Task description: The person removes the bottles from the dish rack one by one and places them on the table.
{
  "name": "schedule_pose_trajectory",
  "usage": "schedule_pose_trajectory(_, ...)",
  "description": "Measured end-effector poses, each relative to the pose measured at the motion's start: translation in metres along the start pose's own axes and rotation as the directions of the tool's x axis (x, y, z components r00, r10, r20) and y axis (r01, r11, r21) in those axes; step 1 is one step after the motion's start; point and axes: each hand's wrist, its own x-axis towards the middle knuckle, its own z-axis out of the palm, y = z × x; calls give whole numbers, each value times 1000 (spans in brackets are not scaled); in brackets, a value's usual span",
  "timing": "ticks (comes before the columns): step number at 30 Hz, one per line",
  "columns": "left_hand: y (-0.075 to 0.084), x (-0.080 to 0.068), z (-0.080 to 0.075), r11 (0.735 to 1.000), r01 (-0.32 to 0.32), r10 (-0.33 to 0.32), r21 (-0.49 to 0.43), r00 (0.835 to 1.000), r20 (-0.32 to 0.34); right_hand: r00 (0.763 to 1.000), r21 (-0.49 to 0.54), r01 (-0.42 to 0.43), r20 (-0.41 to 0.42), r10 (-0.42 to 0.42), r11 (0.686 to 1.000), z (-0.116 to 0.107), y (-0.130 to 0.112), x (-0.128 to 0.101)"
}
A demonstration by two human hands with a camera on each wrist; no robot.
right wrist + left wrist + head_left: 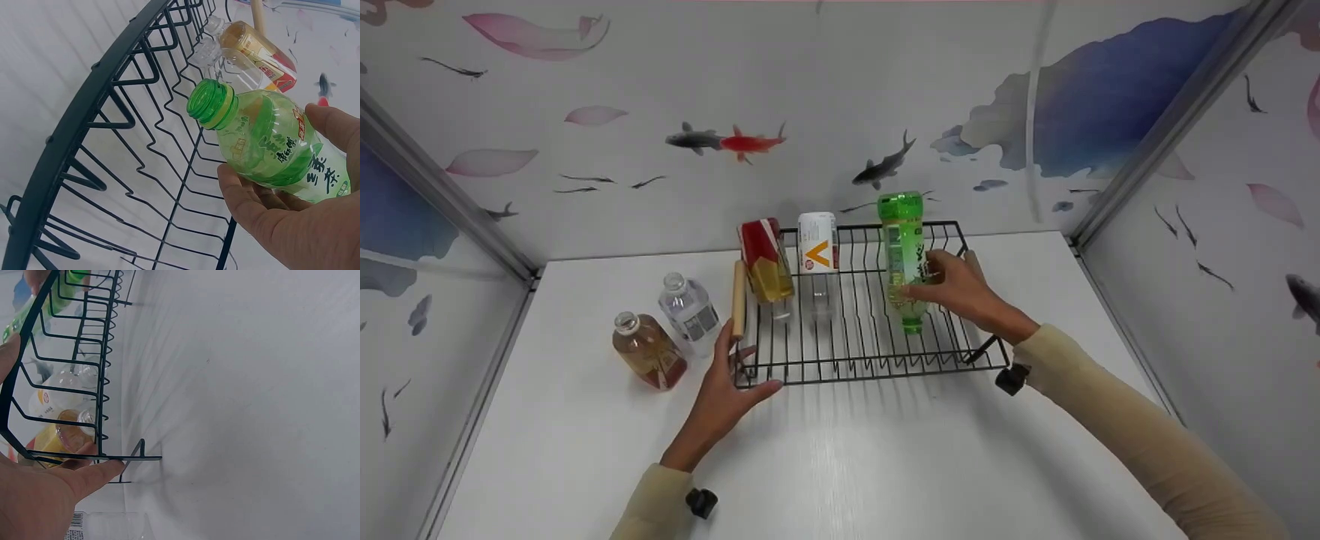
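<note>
Left hand (720,397) has the near left corner of the black wire rack (76,112) gripped, right by the near end of the wooden handle (739,300), thumb stuck out at the front. Right hand (956,285) is holding a green bottle (905,244) between thumb and fingers, upside down over the right part of the rack, no cap on it. Can't tell if its neck is actually sitting on the wires. Progress-wise I'd call it roughly halfway: the red-and-yellow bottle (765,262) and the white-labelled bottle (817,242) are already in there neck down, side by side toward the left, and the green one looks nearly placed. That leaves a clear bottle (690,311) and a brownish bottle (649,352), both upright on the white table (825,465) left of the rack, neither hand on them.
</note>
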Motion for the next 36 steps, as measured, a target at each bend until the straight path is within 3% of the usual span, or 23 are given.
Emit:
schedule_pose_trajectory(25, -2, 1, -1, 1000, 2, -2, 13, 1000, 4, 1000, 32, 20, 19, -20, 999, 1, 2, -6)
schedule_pose_trajectory(36, 2, 0, 0, 1000, 15, -15, 23, 1000, 5, 998, -23, 58, 15, -57, 998, 3, -4, -15)
